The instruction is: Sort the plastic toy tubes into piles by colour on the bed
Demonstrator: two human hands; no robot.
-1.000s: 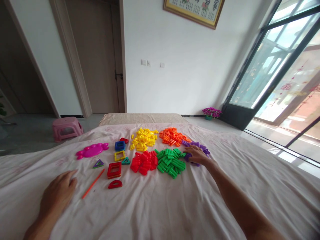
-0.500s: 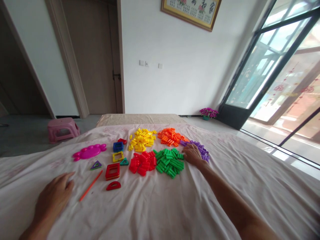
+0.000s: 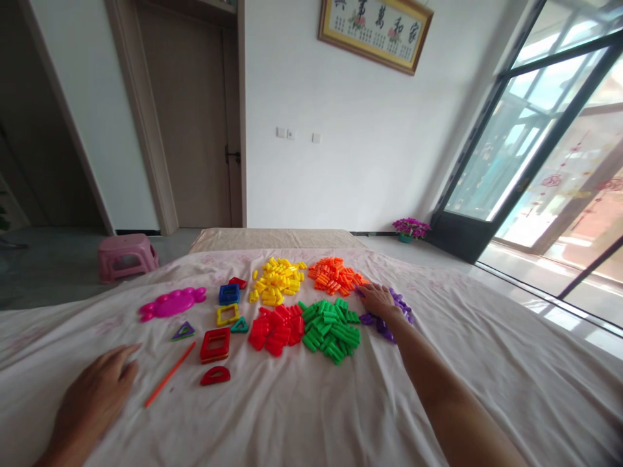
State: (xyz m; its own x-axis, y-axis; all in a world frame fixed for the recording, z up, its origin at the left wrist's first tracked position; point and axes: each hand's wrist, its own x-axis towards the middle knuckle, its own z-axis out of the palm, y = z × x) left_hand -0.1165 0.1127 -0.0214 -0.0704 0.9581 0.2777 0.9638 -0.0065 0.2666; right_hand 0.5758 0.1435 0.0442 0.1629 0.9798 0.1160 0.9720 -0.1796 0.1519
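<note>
My right hand (image 3: 380,301) lies palm down over the pile of purple plastic pieces (image 3: 402,303), fingers stretched out and touching its left part. Some purple pieces show below and to the right of the hand; those under the palm are hidden. Left of it are piles of green pieces (image 3: 331,329), orange pieces (image 3: 335,275), red pieces (image 3: 276,328) and yellow pieces (image 3: 277,280). At the left, my left hand (image 3: 100,386) hovers near or rests on the cloth, thumb apart from the fingers, holding nothing. An orange stick (image 3: 170,374) lies beside it.
Frame-shaped tiles lie left of the piles: red square (image 3: 215,345), yellow square (image 3: 228,315), blue square (image 3: 228,294), triangles (image 3: 183,331) and a red half-round (image 3: 215,375). A magenta plastic tray-like piece (image 3: 172,303) is behind them. A pink stool (image 3: 127,257) stands beyond the cloth (image 3: 302,415).
My right hand has shifted slightly across the purple pile, and purple pieces now show on its near side. My left hand stays almost in place. The view has tilted a little upward.
</note>
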